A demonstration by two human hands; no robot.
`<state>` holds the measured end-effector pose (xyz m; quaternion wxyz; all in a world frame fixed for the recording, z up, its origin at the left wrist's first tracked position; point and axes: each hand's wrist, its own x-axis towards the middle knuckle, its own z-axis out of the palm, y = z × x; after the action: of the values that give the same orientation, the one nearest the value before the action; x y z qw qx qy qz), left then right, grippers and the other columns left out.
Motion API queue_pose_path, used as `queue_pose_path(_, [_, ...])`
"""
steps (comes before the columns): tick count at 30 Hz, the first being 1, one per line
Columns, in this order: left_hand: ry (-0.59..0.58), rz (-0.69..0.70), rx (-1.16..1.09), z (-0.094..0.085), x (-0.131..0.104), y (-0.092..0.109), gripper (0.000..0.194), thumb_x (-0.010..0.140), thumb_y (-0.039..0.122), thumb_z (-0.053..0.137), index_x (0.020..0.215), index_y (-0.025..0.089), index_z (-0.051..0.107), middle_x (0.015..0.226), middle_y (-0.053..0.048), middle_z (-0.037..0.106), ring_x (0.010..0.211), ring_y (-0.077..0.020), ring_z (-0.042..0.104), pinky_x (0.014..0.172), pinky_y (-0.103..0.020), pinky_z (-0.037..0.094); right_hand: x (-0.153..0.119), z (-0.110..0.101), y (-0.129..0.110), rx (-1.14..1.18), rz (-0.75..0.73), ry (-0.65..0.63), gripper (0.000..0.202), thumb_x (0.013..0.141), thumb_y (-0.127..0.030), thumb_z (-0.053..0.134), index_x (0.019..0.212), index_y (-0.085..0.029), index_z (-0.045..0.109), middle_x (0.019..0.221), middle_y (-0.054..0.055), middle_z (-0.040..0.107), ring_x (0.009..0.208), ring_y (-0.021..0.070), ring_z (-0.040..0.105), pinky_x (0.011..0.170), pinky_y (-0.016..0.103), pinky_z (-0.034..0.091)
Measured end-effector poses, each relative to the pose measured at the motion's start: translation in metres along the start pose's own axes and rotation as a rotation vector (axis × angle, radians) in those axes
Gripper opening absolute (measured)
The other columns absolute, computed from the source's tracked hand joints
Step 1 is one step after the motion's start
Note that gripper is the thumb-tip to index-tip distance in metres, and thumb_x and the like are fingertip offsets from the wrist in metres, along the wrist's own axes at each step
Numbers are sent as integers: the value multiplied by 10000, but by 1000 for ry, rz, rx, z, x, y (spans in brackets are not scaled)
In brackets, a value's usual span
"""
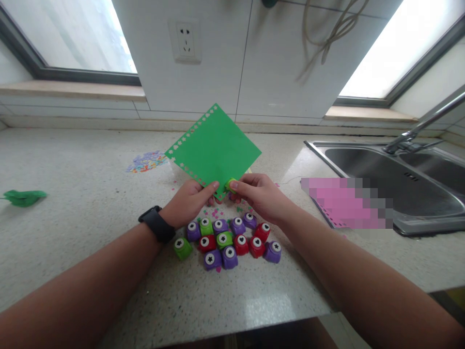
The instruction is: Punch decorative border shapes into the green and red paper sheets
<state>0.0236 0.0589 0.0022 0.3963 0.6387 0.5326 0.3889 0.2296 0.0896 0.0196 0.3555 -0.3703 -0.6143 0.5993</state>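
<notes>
At frame centre, my left hand (pixel 191 199) pinches the green sheet (pixel 218 145), a thin square, near its lower corner, thumb on top; my right hand (pixel 259 194) grips a lime-green punch (pixel 230 184) at that corner. The sheet should handle as light, flexible and tear-prone along its two perforated left edges; hold by solid margins. Rounded, apparently rigid plastic punches (pixel 224 239) stand lower centre on the speckled countertop (pixel 119 281).

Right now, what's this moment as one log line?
left hand: holds green paper | right hand: holds green punch at paper's edge | paper: holes along two edges | counter: more punches
</notes>
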Motion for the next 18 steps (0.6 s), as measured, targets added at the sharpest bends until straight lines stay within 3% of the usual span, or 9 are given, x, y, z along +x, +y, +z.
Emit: queue_pose_path(18, [10, -5, 5, 1, 0, 1, 517, 930, 523, 539, 569, 176, 668, 457, -4, 553, 481, -131, 493, 499, -256, 393, 2, -2, 5, -15, -18, -4, 317, 805, -481, 784, 756, -174, 720, 718, 49, 689, 661, 161, 591, 653, 324, 455])
